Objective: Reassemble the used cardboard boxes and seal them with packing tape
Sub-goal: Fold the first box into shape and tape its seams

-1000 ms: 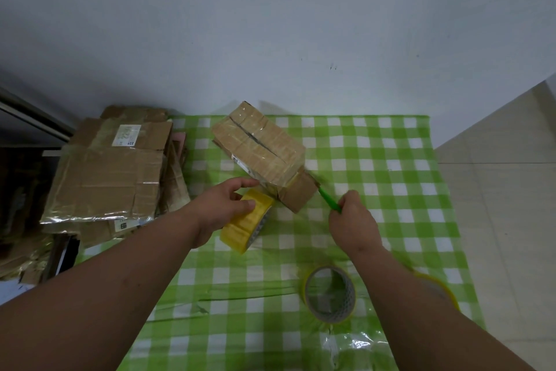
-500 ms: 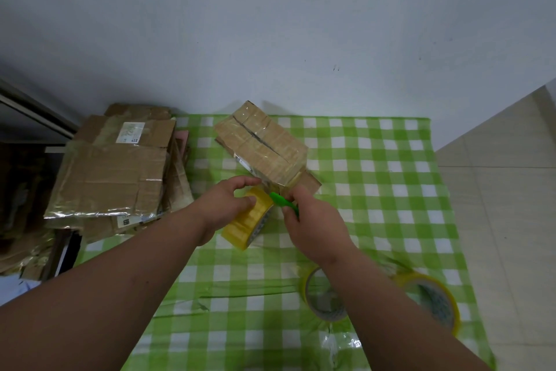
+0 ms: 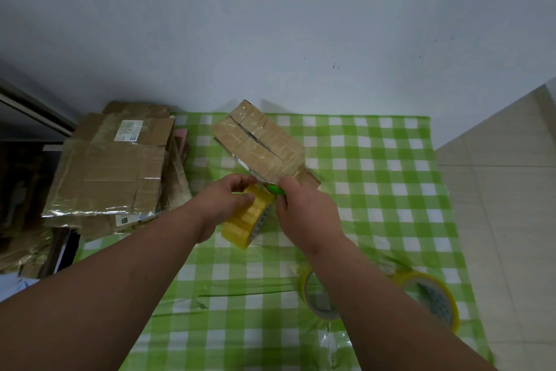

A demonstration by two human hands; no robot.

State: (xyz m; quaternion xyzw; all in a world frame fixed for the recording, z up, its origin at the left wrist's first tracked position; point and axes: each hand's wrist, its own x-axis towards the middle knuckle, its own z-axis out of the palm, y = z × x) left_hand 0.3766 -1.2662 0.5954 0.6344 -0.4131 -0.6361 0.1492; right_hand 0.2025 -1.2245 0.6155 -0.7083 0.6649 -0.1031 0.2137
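The left hand (image 3: 224, 200) grips the yellow tape roll (image 3: 248, 218), likely to keep the strip running to the box taut; the right hand (image 3: 304, 211), just beside that grip, closes round a green cutter (image 3: 275, 189), apparently to sever the tape; the taped cardboard box (image 3: 260, 143) sits just beyond both grips, its near end touching the right fingers; flattened boxes (image 3: 111, 169) wait well left of the left hand.

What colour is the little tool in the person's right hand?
Bright green. The tool pokes out of the right hand, seen in the head view.
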